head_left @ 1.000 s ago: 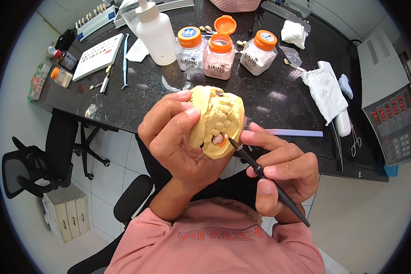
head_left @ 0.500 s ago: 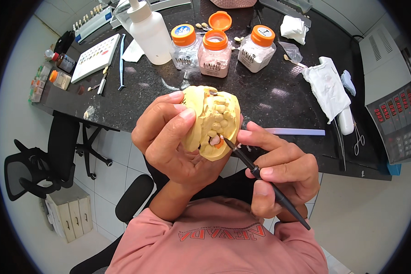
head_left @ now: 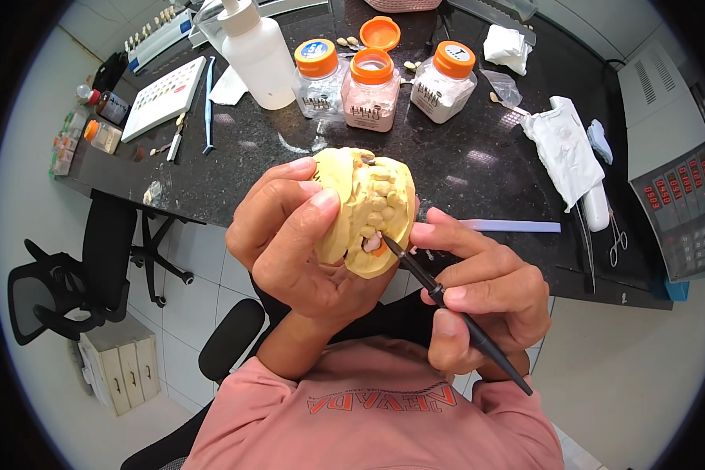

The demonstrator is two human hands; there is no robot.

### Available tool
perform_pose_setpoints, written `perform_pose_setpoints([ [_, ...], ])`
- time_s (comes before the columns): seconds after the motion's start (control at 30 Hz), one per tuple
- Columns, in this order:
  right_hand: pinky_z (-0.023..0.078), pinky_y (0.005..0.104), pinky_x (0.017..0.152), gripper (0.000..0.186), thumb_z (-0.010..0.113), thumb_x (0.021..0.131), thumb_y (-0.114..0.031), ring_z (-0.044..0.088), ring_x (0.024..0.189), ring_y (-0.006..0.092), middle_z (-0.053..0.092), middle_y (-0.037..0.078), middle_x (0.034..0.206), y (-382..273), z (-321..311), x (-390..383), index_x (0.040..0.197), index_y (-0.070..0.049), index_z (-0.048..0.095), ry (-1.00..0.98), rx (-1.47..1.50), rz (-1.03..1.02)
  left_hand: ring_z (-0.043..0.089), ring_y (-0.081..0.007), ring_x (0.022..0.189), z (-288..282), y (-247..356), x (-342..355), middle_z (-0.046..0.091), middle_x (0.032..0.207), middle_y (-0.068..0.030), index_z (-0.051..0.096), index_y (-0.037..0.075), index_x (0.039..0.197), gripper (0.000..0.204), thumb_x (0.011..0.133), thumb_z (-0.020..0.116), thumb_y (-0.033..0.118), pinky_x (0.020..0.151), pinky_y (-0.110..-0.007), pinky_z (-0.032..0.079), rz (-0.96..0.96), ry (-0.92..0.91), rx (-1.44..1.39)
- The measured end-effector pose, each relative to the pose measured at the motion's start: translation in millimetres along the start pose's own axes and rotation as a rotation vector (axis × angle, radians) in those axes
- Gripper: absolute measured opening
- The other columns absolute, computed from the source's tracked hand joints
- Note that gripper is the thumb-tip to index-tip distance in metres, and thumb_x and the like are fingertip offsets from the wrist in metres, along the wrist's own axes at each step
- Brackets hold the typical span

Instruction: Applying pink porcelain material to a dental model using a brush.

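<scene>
My left hand (head_left: pixel 294 235) is closed around a yellow plaster dental model (head_left: pixel 384 184), held up in front of me above my lap. On the model's near part sits a pale pinkish tooth build-up (head_left: pixel 374 241), with a bit of orange beside it. In my right hand (head_left: pixel 486 294) a thin black brush (head_left: pixel 423 274) is pinched between the thumb and fingers. Its dark tip meets the model right beside the pinkish tooth; whether it touches the tooth itself is too small to tell.
Beyond the model stand an open orange-rimmed powder jar (head_left: pixel 370 94), two capped jars (head_left: pixel 444 82), (head_left: pixel 319 78) and a white bottle (head_left: pixel 258 59). A white palette (head_left: pixel 164 95) lies left. At right are a white cloth (head_left: pixel 560 153), tweezers (head_left: pixel 586 251) and a machine with red digits (head_left: pixel 674 188).
The dental model has tilted slightly in my left hand, so the pinkish tooth shows a little further right. The brush tip stays close to it, and my right hand has barely moved.
</scene>
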State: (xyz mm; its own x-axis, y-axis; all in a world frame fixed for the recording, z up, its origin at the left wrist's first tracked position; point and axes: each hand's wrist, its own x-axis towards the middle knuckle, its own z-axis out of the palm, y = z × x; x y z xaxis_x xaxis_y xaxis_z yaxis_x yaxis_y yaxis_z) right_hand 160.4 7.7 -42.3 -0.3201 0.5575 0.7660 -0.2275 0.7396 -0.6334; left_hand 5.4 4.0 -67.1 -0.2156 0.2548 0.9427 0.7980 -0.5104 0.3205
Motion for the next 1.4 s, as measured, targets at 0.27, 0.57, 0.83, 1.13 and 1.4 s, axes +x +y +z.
perform_pose_setpoints([
  [0.27,0.045,0.0571,0.099,0.020,0.059,0.082,-0.003,0.066,0.099,0.0412,0.060,0.014,0.076,-2.1,0.8,-0.3,0.098,-0.001,0.048,0.006,-0.015,0.023,0.057,-0.0269,0.102,0.8,0.6,1.3,0.045,0.111,-0.0116,0.043,0.006,0.117,0.059,0.077,0.082,0.024,0.085,-0.036,0.057,0.020,-0.004,0.007],
  [0.57,0.046,0.0571,0.099,0.020,0.059,0.082,-0.003,0.065,0.100,0.0433,0.060,0.014,0.075,-3.0,0.5,-2.4,0.099,0.000,0.048,0.023,0.014,0.028,0.057,-0.0267,0.101,0.4,1.2,2.4,0.045,0.111,-0.0117,0.042,0.006,0.117,0.064,0.073,0.085,0.024,0.084,-0.036,0.057,0.025,-0.015,0.013],
  [0.83,0.046,0.0573,0.099,0.021,0.059,0.082,-0.002,0.065,0.100,0.0443,0.060,0.015,0.075,-2.4,-0.1,-2.6,0.099,0.001,0.048,0.000,-0.007,0.004,0.058,-0.0260,0.100,0.2,-0.6,1.9,0.045,0.110,-0.0118,0.042,0.006,0.117,0.060,0.077,0.082,0.027,0.083,-0.035,0.056,0.034,-0.024,0.017],
  [1.13,0.046,0.0579,0.098,0.019,0.059,0.082,-0.002,0.066,0.096,0.0441,0.060,0.016,0.079,-3.1,3.0,-4.6,0.098,0.001,0.048,0.051,0.031,0.013,0.056,-0.0263,0.100,-2.0,-0.9,3.9,0.043,0.109,-0.0124,0.040,0.006,0.120,0.064,0.077,0.083,0.027,0.083,-0.035,0.056,0.082,-0.057,0.069],
  [1.4,0.046,0.0569,0.098,0.019,0.059,0.081,-0.002,0.066,0.096,0.0434,0.060,0.016,0.077,-2.9,0.4,-2.6,0.097,0.001,0.048,0.005,0.000,0.007,0.056,-0.0256,0.102,-4.0,-3.2,2.5,0.043,0.109,-0.0125,0.040,0.006,0.119,0.064,0.076,0.083,0.027,0.084,-0.035,0.055,0.097,-0.061,0.087],
])
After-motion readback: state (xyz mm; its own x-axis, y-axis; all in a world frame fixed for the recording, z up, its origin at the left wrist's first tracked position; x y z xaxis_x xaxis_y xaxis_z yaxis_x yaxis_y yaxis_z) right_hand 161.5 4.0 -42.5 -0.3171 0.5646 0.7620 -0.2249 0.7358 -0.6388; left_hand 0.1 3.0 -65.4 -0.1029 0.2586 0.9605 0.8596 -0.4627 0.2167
